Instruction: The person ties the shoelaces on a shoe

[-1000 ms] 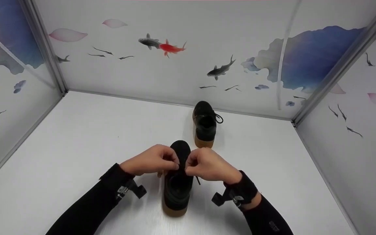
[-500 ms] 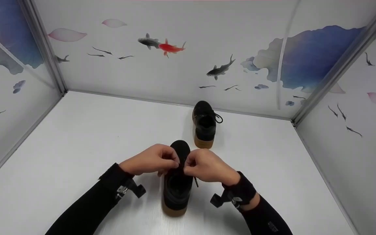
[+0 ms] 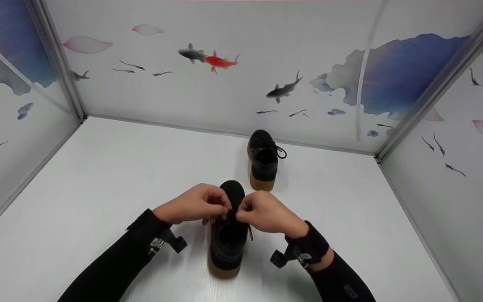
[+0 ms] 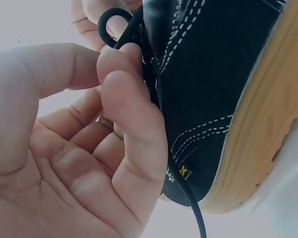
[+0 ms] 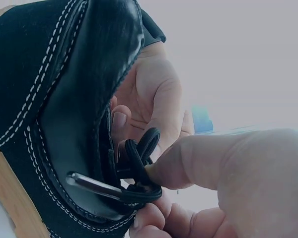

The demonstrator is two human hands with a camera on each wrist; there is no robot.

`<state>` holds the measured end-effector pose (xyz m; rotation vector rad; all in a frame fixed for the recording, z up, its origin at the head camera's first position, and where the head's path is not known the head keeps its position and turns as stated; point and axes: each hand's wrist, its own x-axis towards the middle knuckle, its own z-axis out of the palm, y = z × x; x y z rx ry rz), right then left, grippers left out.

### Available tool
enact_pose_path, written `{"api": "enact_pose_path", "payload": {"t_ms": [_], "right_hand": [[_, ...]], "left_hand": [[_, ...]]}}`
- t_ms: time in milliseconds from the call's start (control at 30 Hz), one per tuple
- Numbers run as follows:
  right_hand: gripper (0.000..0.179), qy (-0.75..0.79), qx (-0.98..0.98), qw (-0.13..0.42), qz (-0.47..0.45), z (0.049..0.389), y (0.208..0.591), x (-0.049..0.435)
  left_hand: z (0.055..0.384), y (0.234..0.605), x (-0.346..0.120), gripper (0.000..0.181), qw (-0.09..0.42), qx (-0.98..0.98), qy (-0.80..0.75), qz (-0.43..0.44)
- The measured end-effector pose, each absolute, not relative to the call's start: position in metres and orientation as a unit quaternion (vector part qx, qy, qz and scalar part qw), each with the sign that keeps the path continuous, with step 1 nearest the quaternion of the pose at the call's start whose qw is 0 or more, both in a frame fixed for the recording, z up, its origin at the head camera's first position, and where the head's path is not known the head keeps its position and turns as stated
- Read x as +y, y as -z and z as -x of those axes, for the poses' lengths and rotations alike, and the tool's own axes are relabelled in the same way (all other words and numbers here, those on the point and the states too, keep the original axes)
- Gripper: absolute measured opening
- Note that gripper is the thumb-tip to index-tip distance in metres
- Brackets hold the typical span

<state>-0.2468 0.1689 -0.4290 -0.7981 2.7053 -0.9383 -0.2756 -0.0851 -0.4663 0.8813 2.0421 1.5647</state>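
A black shoe (image 3: pixel 227 251) with a tan sole stands on the white surface, toe pointing away. Both hands meet over its lacing. My left hand (image 3: pixel 197 204) pinches the black shoelace (image 4: pixel 191 201) between thumb and forefinger. Opposite it, my right hand (image 3: pixel 268 213) pinches a loop of the lace (image 5: pixel 148 144) by the shoe's tongue. In the right wrist view a lace end with a shiny metal tip (image 5: pixel 92 184) sticks out across the leather. From the head, the fingers hide most of the knot area.
A second black shoe (image 3: pixel 262 161) with a lace bow at its side stands beyond, close to the back wall. White panels (image 3: pixel 224 96) printed with fish and petals enclose the white surface (image 3: pixel 149 167) at the back and both sides.
Both hands stay over the lacing with only small finger shifts. My right hand has edged slightly left, and the lace end hanging beside the shoe has moved left with it.
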Motion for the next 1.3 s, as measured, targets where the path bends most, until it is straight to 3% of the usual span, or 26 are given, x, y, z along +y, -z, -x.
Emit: {"api": "enact_pose_path", "payload": {"t_ms": [1300], "right_hand": [[0.014, 0.362, 0.884, 0.115, 0.273, 0.254, 0.423, 0.185]], "left_hand": [[0.274, 0.467, -0.082, 0.010, 0.207, 0.748, -0.553, -0.303]]}}
